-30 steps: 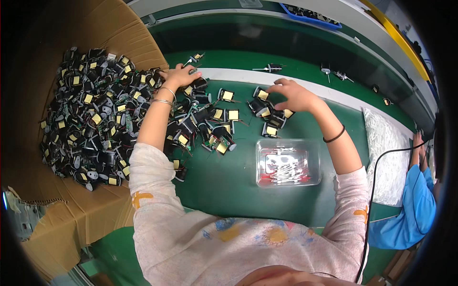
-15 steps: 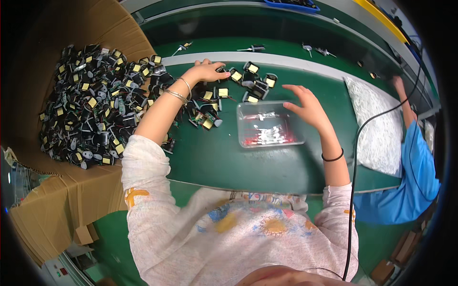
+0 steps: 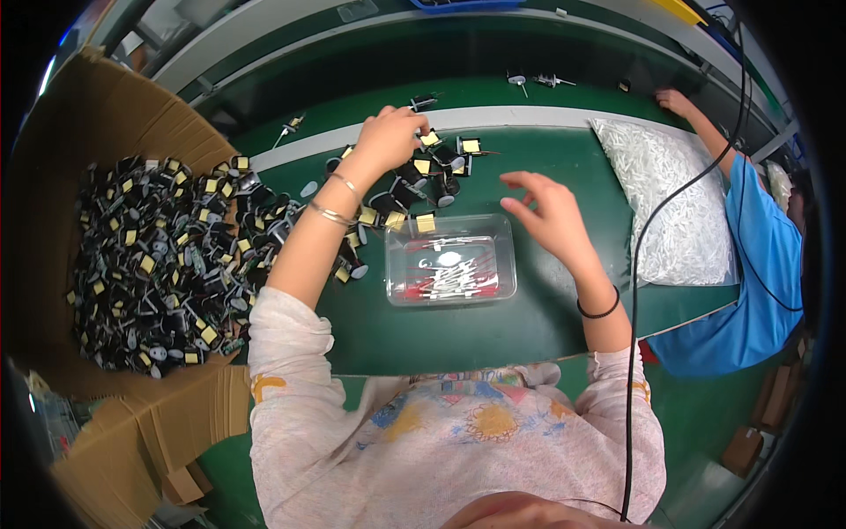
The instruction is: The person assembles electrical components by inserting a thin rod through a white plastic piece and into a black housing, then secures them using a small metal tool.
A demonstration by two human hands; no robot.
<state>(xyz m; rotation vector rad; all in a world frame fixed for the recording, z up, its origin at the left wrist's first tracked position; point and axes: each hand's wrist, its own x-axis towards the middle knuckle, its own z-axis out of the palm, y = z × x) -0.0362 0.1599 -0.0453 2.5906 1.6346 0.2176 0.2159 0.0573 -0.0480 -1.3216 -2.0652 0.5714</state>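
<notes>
My left hand [image 3: 390, 141] reaches over a loose group of small black electronic parts [image 3: 408, 192] with yellow pads. Its fingers are bent down, closed around one black part [image 3: 429, 138] at the fingertips, partly covered by them. To the right, my right hand [image 3: 548, 216] hovers over the table with thumb and fingers apart, holding nothing. Between my forearms sits a clear plastic box [image 3: 507, 264]. Inside it lie thin red pieces and white pieces [image 3: 454, 278], bunched toward the near side.
A large cardboard box [image 3: 159, 115] heaped with the same black parts [image 3: 159, 256] stands at the left. On the right lies a clear bag of white pieces [image 3: 683, 216], a black cable [image 3: 648, 229] hanging before it. A co-worker's hand [image 3: 677, 103] is at the far right.
The view has shifted, so the table sits differently in the picture. My left hand's fingers have curled down over a part. My right hand stays beside the clear box, fingers still apart.
</notes>
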